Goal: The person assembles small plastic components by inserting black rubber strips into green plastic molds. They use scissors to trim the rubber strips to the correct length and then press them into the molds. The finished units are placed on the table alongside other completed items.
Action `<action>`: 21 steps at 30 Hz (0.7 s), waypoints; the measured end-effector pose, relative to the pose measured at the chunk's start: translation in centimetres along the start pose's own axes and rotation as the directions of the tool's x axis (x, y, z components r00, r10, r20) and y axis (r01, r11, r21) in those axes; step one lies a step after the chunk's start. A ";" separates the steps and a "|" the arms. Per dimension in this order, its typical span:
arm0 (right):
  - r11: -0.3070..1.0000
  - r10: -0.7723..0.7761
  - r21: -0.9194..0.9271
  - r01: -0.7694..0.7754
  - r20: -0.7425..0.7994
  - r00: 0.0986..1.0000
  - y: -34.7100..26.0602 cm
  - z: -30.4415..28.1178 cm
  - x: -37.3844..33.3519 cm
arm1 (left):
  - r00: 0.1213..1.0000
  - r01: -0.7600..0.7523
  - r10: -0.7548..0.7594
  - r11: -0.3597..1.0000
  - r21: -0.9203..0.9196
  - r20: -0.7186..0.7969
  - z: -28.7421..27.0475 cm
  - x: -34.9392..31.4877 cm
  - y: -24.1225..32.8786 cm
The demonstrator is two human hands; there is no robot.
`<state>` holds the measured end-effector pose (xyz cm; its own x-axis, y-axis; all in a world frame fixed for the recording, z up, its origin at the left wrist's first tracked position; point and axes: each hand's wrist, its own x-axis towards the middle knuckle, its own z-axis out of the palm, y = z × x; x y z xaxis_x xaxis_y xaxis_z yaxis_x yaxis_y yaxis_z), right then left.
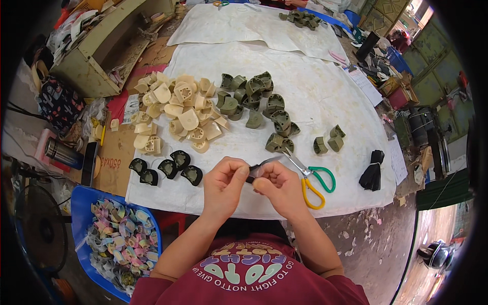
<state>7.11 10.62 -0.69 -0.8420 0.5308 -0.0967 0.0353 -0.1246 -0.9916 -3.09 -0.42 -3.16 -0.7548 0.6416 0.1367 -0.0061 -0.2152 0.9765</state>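
Note:
Near the table's front edge, my left hand [223, 184] pinches a short black strip [250, 179] between thumb and fingers. My right hand [280, 185] is closed on the strip's other side. A thin pale, see-through piece [269, 161] shows by the right fingertips; whether it is joined to the strip I cannot tell. Scissors [306, 175] with one green and one yellow handle lie just right of my right hand, blades slightly apart. Left of my hands sit several black-covered shoe heels [168, 168]. At the right lies a tied bundle of black strips [372, 170].
Beyond my hands, cream heels [188, 120] are heaped beside olive-green heels [254, 120] on the white sheet [218, 58]. More green heels [300, 19] lie at the far end. A blue bin [76, 223] of colourful scraps stands lower left. A clipboard [363, 84] lies at the right edge.

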 end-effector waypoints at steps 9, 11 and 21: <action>0.991 -0.007 0.136 0.008 -0.012 1.000 0.5 -0.4 0.0 | 0.974 0.225 -0.209 0.865 -0.447 0.086 -0.4 0.2 1.5; 0.992 0.019 0.130 -0.011 -0.064 0.998 0.1 0.2 0.3 | 0.975 0.220 -0.202 0.798 -0.561 0.094 1.3 0.1 2.3; 0.995 -0.095 0.025 0.094 0.004 0.996 1.7 0.9 -0.3 | 0.935 0.341 -0.347 0.836 -0.430 0.066 -0.5 0.0 1.4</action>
<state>6.97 9.47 -2.26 -0.8437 0.5368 -0.0021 -0.0581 -0.0952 -0.9938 -3.44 -1.13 -1.86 -0.6603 0.7238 -0.2002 -0.5443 -0.2776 0.7916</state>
